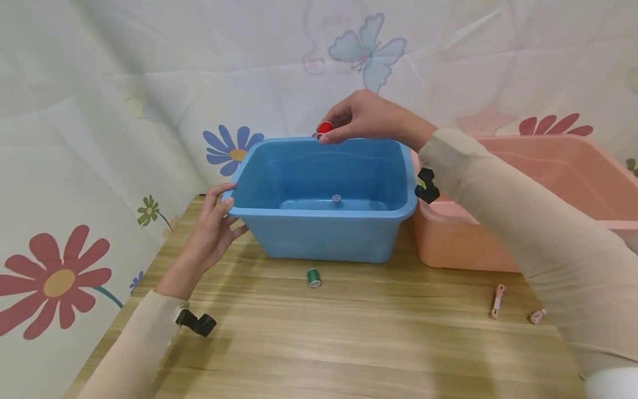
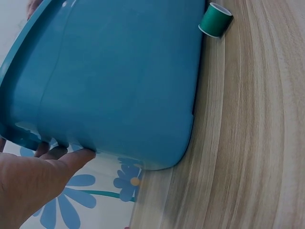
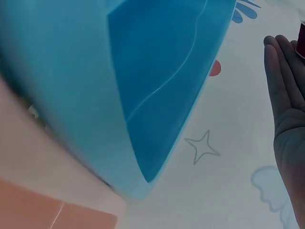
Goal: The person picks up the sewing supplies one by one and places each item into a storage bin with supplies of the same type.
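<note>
Right hand (image 1: pixel 363 115) raised above blue bin (image 1: pixel 321 213) | grip: pinching red spool (image 1: pixel 326 127) | left hand (image 1: pixel 213 228): gripping bin's left end

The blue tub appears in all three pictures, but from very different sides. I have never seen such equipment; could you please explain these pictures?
There is no machine here: a person works with bare hands. The wide picture is taken from the head, looking forward and down; the other two come from the left and right wrists.

On the wood-patterned table stand the blue tub and a pink tub. In front of them lie a green spool and two small pink bundles. Inside the blue tub is a pale thing, too small to name.

The left hand holds the blue tub's rim; the right hand holds a red spool near its far edge.
</note>
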Tool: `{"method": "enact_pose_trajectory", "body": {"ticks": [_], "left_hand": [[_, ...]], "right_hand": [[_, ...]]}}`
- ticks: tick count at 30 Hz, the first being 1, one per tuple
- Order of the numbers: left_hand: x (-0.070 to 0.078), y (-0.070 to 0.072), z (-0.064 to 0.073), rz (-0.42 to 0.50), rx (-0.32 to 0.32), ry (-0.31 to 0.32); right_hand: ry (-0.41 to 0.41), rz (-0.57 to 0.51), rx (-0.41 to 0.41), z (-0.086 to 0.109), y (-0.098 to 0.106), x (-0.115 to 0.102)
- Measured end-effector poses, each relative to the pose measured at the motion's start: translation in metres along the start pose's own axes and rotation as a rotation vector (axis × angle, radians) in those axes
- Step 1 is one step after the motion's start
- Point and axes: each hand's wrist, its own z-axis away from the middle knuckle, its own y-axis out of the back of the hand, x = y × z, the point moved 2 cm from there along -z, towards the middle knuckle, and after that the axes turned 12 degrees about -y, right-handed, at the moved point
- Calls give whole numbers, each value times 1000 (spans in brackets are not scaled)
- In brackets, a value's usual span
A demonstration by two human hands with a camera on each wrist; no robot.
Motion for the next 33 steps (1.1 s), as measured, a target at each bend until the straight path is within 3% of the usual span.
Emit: {"method": "enact_pose_trajectory", "body": {"ticks": [16, 20, 33], "left_hand": [[-2, -4, -3, 7, 5, 0], [-3, -4, -2, 9, 6, 4], [-4, -7, 1, 0, 6, 6]], "right_hand": [[-5, 37, -25, -11, -9, -6], [-31, 44, -72, -13, -12, -6], [-8, 246, -162, -28, -26, -5]]}}
